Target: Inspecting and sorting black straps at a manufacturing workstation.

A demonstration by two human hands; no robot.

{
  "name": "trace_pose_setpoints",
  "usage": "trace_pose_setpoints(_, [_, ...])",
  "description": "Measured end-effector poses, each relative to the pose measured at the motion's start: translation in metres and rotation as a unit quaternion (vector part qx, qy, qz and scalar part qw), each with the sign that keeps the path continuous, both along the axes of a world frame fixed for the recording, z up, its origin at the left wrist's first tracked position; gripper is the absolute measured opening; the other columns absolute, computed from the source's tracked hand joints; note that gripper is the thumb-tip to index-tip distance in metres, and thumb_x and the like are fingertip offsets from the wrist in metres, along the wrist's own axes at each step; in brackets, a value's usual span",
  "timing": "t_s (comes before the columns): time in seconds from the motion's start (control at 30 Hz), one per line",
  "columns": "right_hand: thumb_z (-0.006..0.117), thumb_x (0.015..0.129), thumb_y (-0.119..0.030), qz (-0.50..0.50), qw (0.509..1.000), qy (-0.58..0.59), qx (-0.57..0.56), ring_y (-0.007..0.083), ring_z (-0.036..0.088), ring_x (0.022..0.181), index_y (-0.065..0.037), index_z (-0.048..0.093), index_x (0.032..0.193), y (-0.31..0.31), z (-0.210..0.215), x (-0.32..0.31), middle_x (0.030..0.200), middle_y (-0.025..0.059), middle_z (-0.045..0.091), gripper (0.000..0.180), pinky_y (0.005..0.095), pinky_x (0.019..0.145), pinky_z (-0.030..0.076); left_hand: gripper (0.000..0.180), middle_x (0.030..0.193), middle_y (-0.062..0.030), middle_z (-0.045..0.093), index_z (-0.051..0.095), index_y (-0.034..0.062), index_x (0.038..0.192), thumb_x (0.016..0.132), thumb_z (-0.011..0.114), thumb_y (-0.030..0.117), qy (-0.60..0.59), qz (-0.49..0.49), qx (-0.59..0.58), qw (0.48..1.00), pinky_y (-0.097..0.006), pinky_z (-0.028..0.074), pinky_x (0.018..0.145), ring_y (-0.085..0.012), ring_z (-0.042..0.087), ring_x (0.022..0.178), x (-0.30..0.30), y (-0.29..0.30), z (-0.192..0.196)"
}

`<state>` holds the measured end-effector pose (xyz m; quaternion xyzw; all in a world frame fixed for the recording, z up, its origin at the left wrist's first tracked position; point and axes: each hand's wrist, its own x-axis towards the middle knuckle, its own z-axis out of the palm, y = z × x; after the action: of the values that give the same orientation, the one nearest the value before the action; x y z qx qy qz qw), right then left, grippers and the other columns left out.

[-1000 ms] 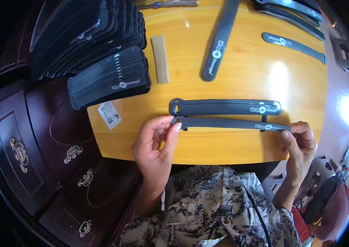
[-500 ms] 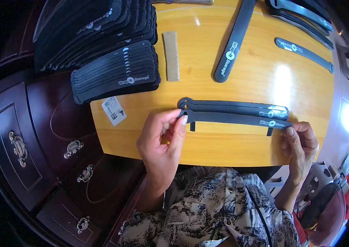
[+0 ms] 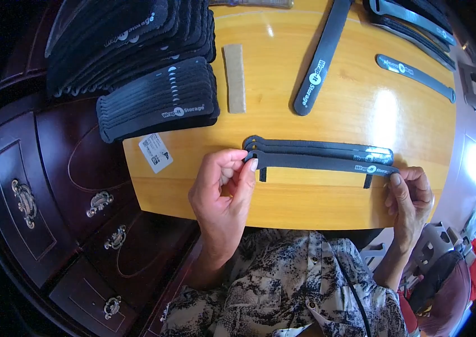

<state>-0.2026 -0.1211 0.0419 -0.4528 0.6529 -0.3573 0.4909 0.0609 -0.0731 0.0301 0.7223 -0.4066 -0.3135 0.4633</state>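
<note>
Near the table's front edge, a black storage strap with a slotted round tab is stretched crosswise between my two hands. My left hand pinches its tabbed end between thumb and finger. At the other end, my right hand grips the strap's plain tip with thumb and fingers. Just behind it lie more black straps, lined up with their tabs at the left. Two short black strips, a left strip and a right strip, stick out toward me from underneath.
Tall stacks of black straps fill the back left. A brown cardboard strip, a white label and a long dark strap lie on the wooden table. A single strap and a pile occupy the back right.
</note>
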Motion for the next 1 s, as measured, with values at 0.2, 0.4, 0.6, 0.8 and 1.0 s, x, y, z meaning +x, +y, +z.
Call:
trace_pose_setpoints(0.2, [0.067,0.087,-0.008,0.003,1.0,-0.005,-0.001,0.0026,0.045,0.047,-0.002,0.059,0.085,-0.001,0.0013,0.0014,0.063,-0.0018,0.055,0.01,0.0172,0.04,0.031,0.018,0.076,-0.0001,0.058,0.058,-0.001,0.096,0.082,0.067,-0.007,0.006,0.004,0.008,1.0,-0.016,0.042,0.057,-0.0015,0.051,0.065,0.0002,0.0004,0.0007])
trace_pose_setpoints(0.4, [0.067,0.087,-0.008,0.001,1.0,0.004,0.005,0.0026,0.045,0.046,-0.002,0.059,0.085,-0.0007,0.0001,0.0011,0.063,-0.0019,0.055,0.01,0.0173,0.04,0.031,0.017,0.075,0.0,0.057,0.058,-0.0005,0.095,0.082,0.067,-0.006,0.001,0.003,0.016,1.0,-0.017,0.042,0.056,-0.0021,0.05,0.063,-0.0007,-0.0002,-0.0017])
trace_pose_setpoints(0.6, [0.066,0.087,-0.008,-0.006,1.0,0.01,0.011,0.003,0.045,0.046,-0.002,0.059,0.086,-0.0016,0.0006,0.0037,0.061,-0.0021,0.054,0.01,0.0176,0.04,0.031,0.017,0.073,-0.0008,0.058,0.058,0.0004,0.094,0.081,0.068,-0.005,-0.017,0.007,0.021,1.0,-0.018,0.042,0.054,-0.0032,0.05,0.06,-0.0017,-0.0016,-0.0023])
trace_pose_setpoints(0.8, [0.066,0.087,-0.007,0.007,1.0,-0.008,0.016,0.0031,0.045,0.046,-0.002,0.059,0.086,-0.0037,-0.0004,0.0038,0.061,-0.0021,0.054,0.009,0.0179,0.039,0.031,0.018,0.072,-0.0011,0.058,0.058,0.0008,0.095,0.081,0.068,-0.005,-0.026,0.009,0.04,0.999,-0.019,0.041,0.053,-0.004,0.051,0.059,-0.0013,-0.0015,-0.0017])
trace_pose_setpoints(1.0, [0.066,0.087,-0.006,-0.006,1.0,0.012,0.017,0.0021,0.043,0.044,-0.001,0.059,0.084,-0.0041,-0.0013,0.0001,0.059,-0.0024,0.055,0.008,0.0179,0.039,0.029,0.019,0.072,-0.0009,0.058,0.058,0.0014,0.096,0.081,0.068,-0.004,-0.035,0.007,0.043,0.998,-0.019,0.041,0.053,-0.0038,0.05,0.06,-0.0052,-0.0032,-0.004])
